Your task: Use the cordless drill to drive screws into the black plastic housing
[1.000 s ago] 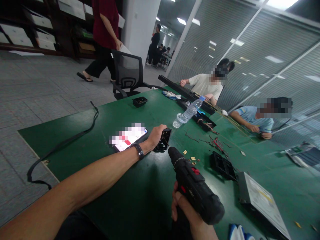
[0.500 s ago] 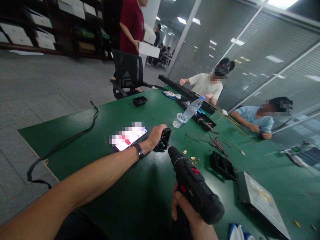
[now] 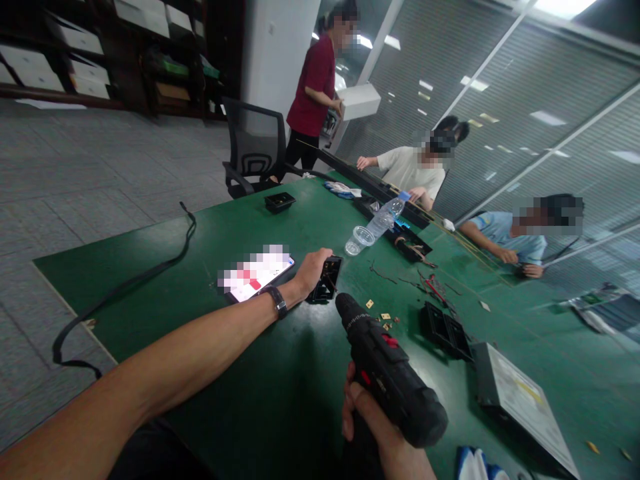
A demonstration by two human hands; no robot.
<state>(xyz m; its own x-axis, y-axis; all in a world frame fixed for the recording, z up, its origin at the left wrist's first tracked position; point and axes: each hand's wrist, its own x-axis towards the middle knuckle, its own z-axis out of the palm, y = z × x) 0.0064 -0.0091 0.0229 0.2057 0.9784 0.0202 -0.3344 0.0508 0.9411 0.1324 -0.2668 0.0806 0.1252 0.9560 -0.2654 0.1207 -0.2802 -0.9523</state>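
Note:
My left hand (image 3: 311, 269) reaches across the green table (image 3: 210, 227) and grips a small black plastic housing (image 3: 327, 280), holding it tilted on the surface. My right hand (image 3: 373, 423) is wrapped round the handle of a black cordless drill (image 3: 387, 370) with red switches. The drill's nose points at the housing from a short distance, not touching it. A lit phone (image 3: 255, 275) lies just left of my left wrist, which wears a dark watch. Small brass parts (image 3: 383, 319) lie scattered right of the drill's nose.
Another black frame (image 3: 445, 330) and a flat metal unit (image 3: 523, 397) lie to the right. A water bottle (image 3: 383, 217) and plastic cup (image 3: 357, 240) stand beyond. Two seated people work at the far side. A person in red carries a white box (image 3: 359, 100) past an office chair (image 3: 255, 150). A black strap (image 3: 125, 287) hangs off the left edge.
My hands, the housing and the drill have stayed put. The person in red has walked to the right behind the chair, carrying the white box.

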